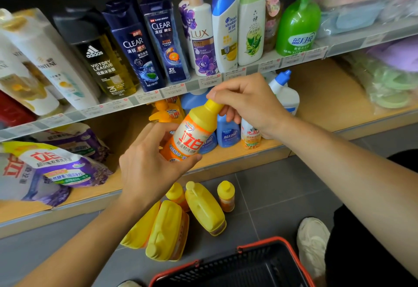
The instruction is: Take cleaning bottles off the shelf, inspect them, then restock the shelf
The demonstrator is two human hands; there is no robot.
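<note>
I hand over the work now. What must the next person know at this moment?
Hands: left grip holds the body of the orange bottle; right grip pinches its yellow cap.
Place: bottle tilted, in front of the lower shelf.
Done: yellow bottles are on the floor, near the basket.
Left: finish inspecting this bottle, check the blue bottles on the shelf, then restock everything.

Bottle point(192, 137) before the lower shelf point(316, 96) — jugs point(166, 230) on floor point(282, 191) below, basket point(248, 264) nearest.
</note>
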